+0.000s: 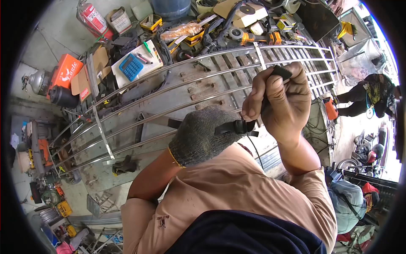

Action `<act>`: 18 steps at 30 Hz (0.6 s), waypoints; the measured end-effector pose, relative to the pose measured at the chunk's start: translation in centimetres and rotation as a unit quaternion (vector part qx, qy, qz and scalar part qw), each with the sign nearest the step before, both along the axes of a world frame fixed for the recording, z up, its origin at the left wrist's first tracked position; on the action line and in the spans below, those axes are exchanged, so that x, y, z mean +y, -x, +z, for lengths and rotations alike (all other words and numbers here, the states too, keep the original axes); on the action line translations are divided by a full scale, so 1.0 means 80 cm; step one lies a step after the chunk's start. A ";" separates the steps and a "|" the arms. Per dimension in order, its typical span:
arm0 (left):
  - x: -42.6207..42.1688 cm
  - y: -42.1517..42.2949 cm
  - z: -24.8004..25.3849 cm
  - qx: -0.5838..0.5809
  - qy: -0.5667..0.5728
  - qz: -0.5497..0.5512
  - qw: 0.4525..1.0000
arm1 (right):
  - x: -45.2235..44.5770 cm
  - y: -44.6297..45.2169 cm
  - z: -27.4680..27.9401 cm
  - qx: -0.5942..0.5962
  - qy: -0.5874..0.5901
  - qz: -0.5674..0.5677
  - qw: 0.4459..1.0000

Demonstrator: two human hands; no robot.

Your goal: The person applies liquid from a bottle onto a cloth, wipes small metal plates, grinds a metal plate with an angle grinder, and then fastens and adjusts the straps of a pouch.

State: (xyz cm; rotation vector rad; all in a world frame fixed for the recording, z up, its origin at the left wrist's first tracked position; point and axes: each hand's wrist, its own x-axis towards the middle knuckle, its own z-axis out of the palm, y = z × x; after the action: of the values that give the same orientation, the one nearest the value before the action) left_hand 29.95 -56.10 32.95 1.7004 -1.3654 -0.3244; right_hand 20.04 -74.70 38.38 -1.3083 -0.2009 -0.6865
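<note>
My left hand [196, 137], in a dark grey knit glove with a yellow cuff edge, is closed and rounded at the black strap; most of its fingers are hidden. A black plastic buckle [240, 127] sits on the strap beside the glove. My bare right hand [292, 99], its skin smudged with dirt, pinches the free end of the black strap [281, 72] between thumb and curled fingers. Both hands are raised close together in front of my chest, above a curved metal grille [177, 103] of long parallel bars lying on the worktable [182, 86].
On the table's far side are a blue calculator [130, 67] on papers, a yellow-orange power tool [249, 37] and an orange box [65, 70]. A fire extinguisher [94, 19] stands behind. A dark glove [124, 166] lies near left. Another person [372, 99] is at right.
</note>
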 end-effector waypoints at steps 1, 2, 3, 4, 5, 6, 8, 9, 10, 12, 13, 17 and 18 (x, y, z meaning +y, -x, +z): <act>-0.003 0.002 0.008 0.014 0.015 0.009 1.000 | 0.001 -0.002 0.005 -0.005 -0.011 0.000 1.000; -0.005 0.004 0.012 0.029 0.031 0.016 0.999 | 0.003 -0.004 0.009 -0.010 -0.022 0.000 1.000; -0.009 0.005 0.010 0.022 0.037 0.004 0.999 | 0.003 -0.005 0.014 -0.014 -0.034 -0.001 0.999; -0.014 0.005 0.004 0.016 0.043 -0.009 0.999 | 0.000 -0.008 0.019 -0.017 -0.008 0.001 1.000; -0.017 0.005 0.002 0.009 0.049 -0.021 0.999 | -0.001 -0.008 0.022 -0.012 -0.002 0.004 1.000; -0.018 0.005 0.003 0.017 0.058 -0.016 0.998 | -0.002 -0.008 0.025 -0.007 0.003 0.006 1.000; -0.020 0.005 0.009 0.033 0.075 -0.007 0.997 | -0.003 -0.010 0.027 -0.018 0.013 0.010 1.000; -0.021 0.005 0.011 0.027 0.068 -0.010 0.997 | -0.001 -0.014 0.027 -0.032 0.017 0.012 0.999; -0.021 0.005 0.012 0.021 0.062 -0.014 0.998 | 0.000 -0.016 0.027 -0.046 0.020 0.013 0.999; -0.021 0.006 0.011 0.004 0.036 -0.011 0.999 | 0.000 -0.017 0.027 -0.049 0.015 0.024 0.998; -0.020 0.006 0.007 -0.007 0.017 -0.004 1.000 | 0.001 -0.017 0.028 -0.052 0.012 0.030 0.998; -0.014 0.006 0.023 0.008 0.048 0.034 0.998 | 0.010 -0.015 0.037 -0.049 -0.057 0.011 0.997; -0.013 0.004 0.023 0.023 0.058 0.023 0.998 | 0.006 -0.014 0.037 -0.049 -0.045 0.014 0.998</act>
State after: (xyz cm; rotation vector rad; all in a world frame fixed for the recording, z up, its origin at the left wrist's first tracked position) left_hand 29.65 -57.17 34.82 1.6167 -1.2855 -0.2520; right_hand 21.16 -74.24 41.36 -1.1845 -0.2641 -0.7275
